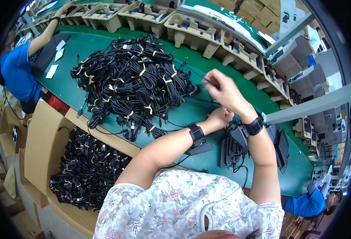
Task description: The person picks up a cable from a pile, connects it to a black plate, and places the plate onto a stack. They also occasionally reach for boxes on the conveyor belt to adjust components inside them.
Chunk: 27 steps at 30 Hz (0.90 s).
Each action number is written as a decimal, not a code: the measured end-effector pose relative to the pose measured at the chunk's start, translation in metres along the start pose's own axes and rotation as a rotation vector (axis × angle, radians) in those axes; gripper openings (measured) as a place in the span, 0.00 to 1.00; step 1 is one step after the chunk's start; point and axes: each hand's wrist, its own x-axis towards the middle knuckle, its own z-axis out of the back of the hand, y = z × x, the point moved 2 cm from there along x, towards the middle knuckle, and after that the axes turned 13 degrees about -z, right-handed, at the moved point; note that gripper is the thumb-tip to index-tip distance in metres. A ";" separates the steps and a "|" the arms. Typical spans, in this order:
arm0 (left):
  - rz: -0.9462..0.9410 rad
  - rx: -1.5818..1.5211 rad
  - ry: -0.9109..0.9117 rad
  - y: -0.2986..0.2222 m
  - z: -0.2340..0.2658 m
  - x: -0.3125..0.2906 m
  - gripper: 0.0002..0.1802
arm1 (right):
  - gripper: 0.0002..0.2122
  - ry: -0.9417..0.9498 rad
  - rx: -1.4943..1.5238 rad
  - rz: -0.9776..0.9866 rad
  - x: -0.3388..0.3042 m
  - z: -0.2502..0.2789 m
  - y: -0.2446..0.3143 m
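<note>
My right hand (225, 92) is raised above the green table, thumb and fingers pinched on a thin black cable (197, 73) beside the big cable pile. Just below it, my left hand (220, 118) is closed; its grip is mostly hidden, and a black cable runs in close behind it. To the left of both hands lies a large heap of coiled black cables (131, 79), many tied with pale twist ties. Black ribbed devices (229, 153) stand stacked beneath my right forearm. A small black box (201, 147) hangs by my left wristband.
An open cardboard box (38, 155) full of more tied cables stands at the table's near left edge. Moulded pulp trays (193, 34) with black parts line the far side. A grey metal bar (310, 104) juts in at right. People in blue work at far left and lower right.
</note>
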 end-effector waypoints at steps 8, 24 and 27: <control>0.186 0.009 0.188 -0.017 0.006 0.003 0.06 | 0.11 -0.153 0.642 -0.072 0.002 -0.014 0.005; -0.319 -0.429 0.001 -0.007 0.008 -0.004 0.14 | 0.10 -0.437 0.182 0.348 0.002 0.003 0.075; -0.196 -0.421 0.194 -0.043 -0.005 0.000 0.12 | 0.10 -0.421 0.517 0.322 -0.021 0.041 0.053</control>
